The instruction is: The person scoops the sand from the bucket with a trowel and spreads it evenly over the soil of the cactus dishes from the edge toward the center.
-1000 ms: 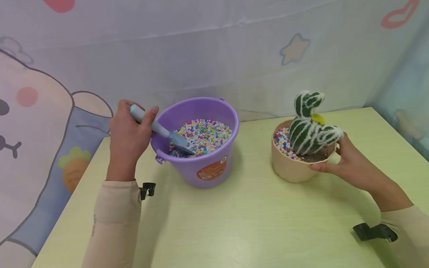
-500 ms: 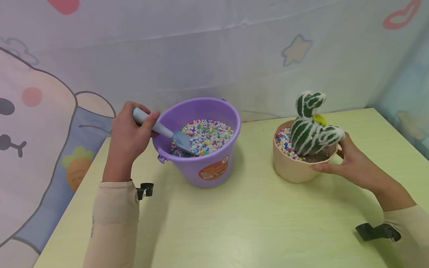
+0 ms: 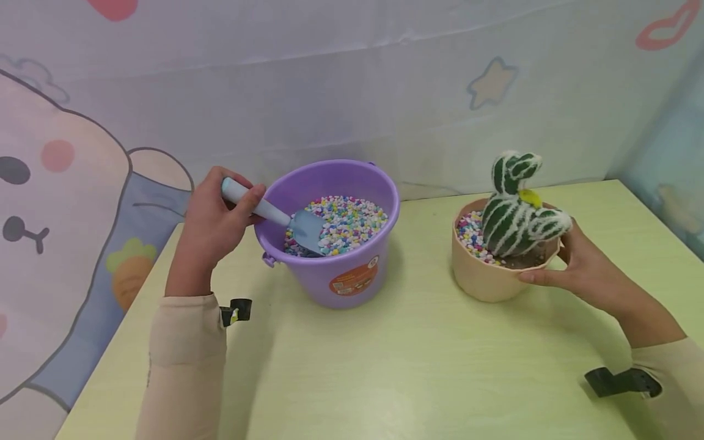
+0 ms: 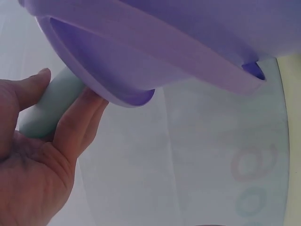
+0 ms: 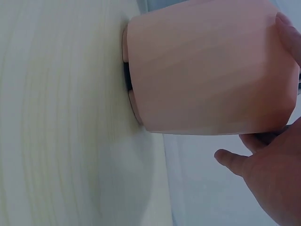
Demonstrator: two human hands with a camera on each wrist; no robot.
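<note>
Purple bucket (image 3: 341,177), standing on the table (image 3: 357,373), with pebbles (image 3: 354,220) inside: our left grip (image 3: 213,217) is clasping the blue shovel (image 3: 273,213), its blade (image 3: 308,230) touching the pebbles; our right grip (image 3: 599,278) is holding the tan pot (image 3: 484,283). We are probably scooping; the next move is likely calling for a filled blade, carried level to the pot's bare soil (image 3: 525,262).

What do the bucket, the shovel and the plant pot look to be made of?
Bucket: smooth purple plastic, judging by its moulded shape and soft sheen.
Shovel: probably satin plastic, pale blue without metallic glint; painted metal remains possible.
Plant pot: likely matte plastic, being thin-walled and evenly beige.
</note>
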